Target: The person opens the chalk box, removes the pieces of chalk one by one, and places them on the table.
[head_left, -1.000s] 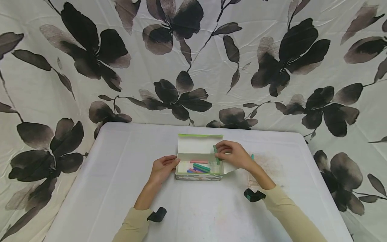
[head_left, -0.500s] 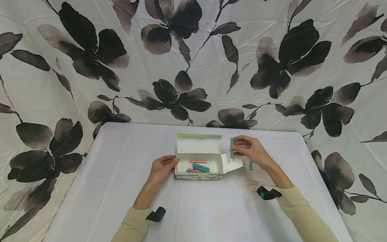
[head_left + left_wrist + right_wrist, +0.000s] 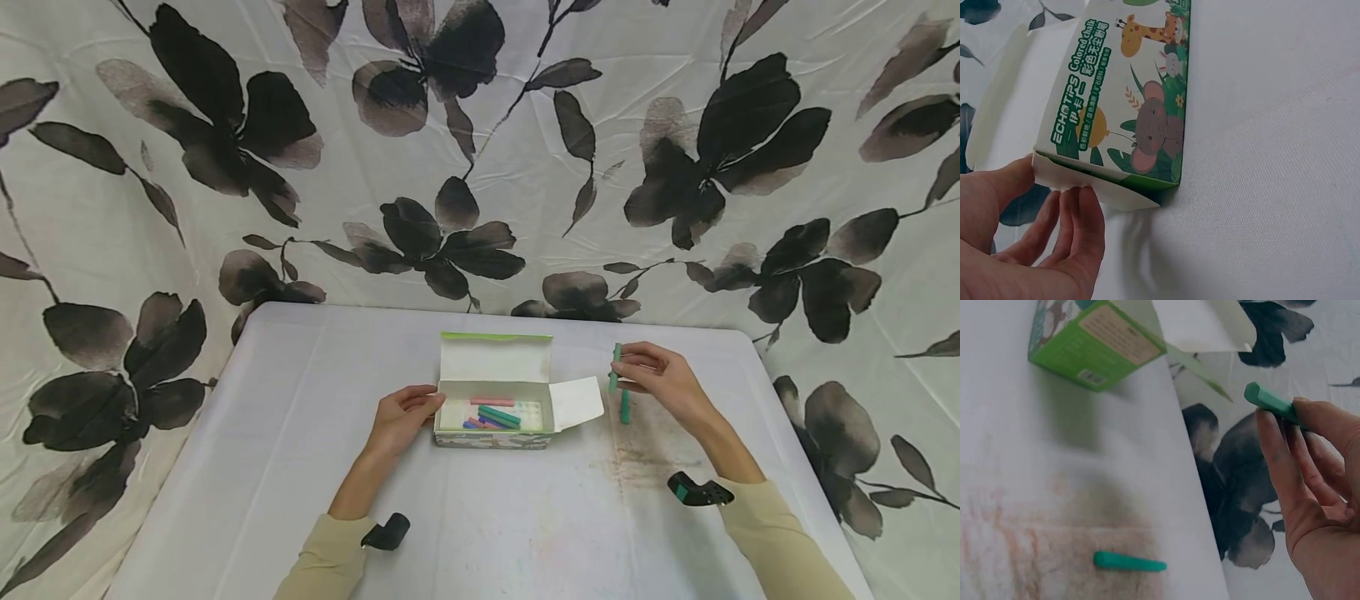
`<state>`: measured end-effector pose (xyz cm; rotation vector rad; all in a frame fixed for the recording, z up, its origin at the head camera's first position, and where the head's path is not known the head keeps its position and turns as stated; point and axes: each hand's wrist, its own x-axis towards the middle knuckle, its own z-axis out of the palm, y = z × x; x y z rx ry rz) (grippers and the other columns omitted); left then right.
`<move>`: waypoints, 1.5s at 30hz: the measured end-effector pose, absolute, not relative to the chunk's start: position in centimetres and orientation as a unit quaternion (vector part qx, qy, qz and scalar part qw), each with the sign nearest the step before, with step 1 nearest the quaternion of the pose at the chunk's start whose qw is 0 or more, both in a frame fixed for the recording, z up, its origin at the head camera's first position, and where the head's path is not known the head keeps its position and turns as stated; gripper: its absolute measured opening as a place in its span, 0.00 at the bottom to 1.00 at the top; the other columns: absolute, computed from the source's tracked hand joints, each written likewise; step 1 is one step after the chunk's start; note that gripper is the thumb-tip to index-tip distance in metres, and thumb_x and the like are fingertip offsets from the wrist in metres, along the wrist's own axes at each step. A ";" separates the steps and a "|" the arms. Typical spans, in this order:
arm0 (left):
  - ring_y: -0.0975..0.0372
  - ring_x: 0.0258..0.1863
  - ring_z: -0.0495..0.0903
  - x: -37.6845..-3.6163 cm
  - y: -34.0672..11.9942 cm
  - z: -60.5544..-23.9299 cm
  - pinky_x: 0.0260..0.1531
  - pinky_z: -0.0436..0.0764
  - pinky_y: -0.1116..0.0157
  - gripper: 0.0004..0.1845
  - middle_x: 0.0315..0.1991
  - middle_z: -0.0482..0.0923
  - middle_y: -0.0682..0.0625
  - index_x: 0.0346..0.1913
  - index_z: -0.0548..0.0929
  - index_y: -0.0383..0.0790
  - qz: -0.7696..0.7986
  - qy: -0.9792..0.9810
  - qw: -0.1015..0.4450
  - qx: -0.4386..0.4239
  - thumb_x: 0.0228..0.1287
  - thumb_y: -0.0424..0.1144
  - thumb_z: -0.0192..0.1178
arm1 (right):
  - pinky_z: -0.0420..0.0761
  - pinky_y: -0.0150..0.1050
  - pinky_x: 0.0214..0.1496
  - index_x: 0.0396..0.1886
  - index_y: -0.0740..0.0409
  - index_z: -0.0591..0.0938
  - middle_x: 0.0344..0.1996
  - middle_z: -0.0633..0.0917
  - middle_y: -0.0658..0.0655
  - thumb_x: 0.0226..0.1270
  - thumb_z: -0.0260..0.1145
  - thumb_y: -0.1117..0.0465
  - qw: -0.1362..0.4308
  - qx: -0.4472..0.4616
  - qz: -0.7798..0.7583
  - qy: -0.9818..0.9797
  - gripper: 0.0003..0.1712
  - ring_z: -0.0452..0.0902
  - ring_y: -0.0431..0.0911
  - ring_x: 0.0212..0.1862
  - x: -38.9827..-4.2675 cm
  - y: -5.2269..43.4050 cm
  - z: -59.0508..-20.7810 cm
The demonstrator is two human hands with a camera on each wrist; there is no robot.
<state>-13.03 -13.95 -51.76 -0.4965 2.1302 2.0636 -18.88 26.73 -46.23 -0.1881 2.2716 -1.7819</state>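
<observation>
A chalk box [image 3: 491, 442] with printed animals stands with its lid raised. Inside it lie several chalk sticks: a pink one [image 3: 492, 402], green ones [image 3: 498, 417], and blue and pink ones partly under them. My left hand [image 3: 1054, 231] pinches the box's left end flap [image 3: 1094, 185] between thumb and fingers. To the right of the box, my right hand [image 3: 663, 379] holds a green chalk stick [image 3: 1272, 402] above the table by thumb and fingertips. Another green chalk stick [image 3: 1130, 561] lies on the table just below it.
The box's right end flap [image 3: 577, 402] sticks out toward my right hand. A brownish chalk smudge [image 3: 652, 446] marks the white table [image 3: 487, 533]. Behind the table's far edge hangs a floral cloth [image 3: 480, 167].
My right hand has carried the green chalk stick out of the box and rightward, over beside the other green stick on the table. The left hand stays at the box's left end.
</observation>
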 end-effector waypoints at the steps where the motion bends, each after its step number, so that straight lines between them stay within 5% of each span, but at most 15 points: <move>1: 0.53 0.44 0.84 -13.0 -14.0 -51.8 0.35 0.84 0.72 0.19 0.43 0.84 0.42 0.58 0.81 0.27 0.685 0.706 0.067 -0.164 0.68 0.33 0.69 | 0.85 0.40 0.54 0.68 0.72 0.70 0.48 0.83 0.51 0.75 0.68 0.59 0.122 -0.062 -0.613 0.778 0.30 0.86 0.38 0.46 -18.8 27.0 -46.4; 30: 0.51 0.44 0.85 -12.9 -14.3 -52.6 0.36 0.85 0.70 0.18 0.42 0.85 0.42 0.57 0.82 0.27 0.691 0.705 0.059 -0.149 0.68 0.32 0.68 | 0.85 0.33 0.51 0.70 0.72 0.70 0.45 0.85 0.48 0.74 0.69 0.53 0.112 0.042 -0.582 0.804 0.36 0.86 0.34 0.43 -16.7 31.5 -53.2; 40: 0.51 0.44 0.85 -12.8 -14.3 -52.6 0.37 0.85 0.68 0.18 0.42 0.85 0.42 0.57 0.82 0.27 0.690 0.705 0.058 -0.151 0.68 0.33 0.69 | 0.88 0.37 0.43 0.61 0.79 0.74 0.42 0.86 0.67 0.74 0.69 0.63 0.085 0.016 -0.548 0.832 0.26 0.87 0.39 0.36 -16.6 31.0 -54.6; 45: 0.51 0.43 0.85 -12.9 -14.3 -52.6 0.37 0.85 0.68 0.18 0.42 0.85 0.42 0.57 0.82 0.27 0.690 0.706 0.056 -0.151 0.68 0.32 0.69 | 0.88 0.36 0.34 0.55 0.79 0.78 0.38 0.86 0.69 0.72 0.70 0.64 0.061 0.015 -0.485 0.872 0.22 0.87 0.42 0.29 -16.7 30.2 -54.3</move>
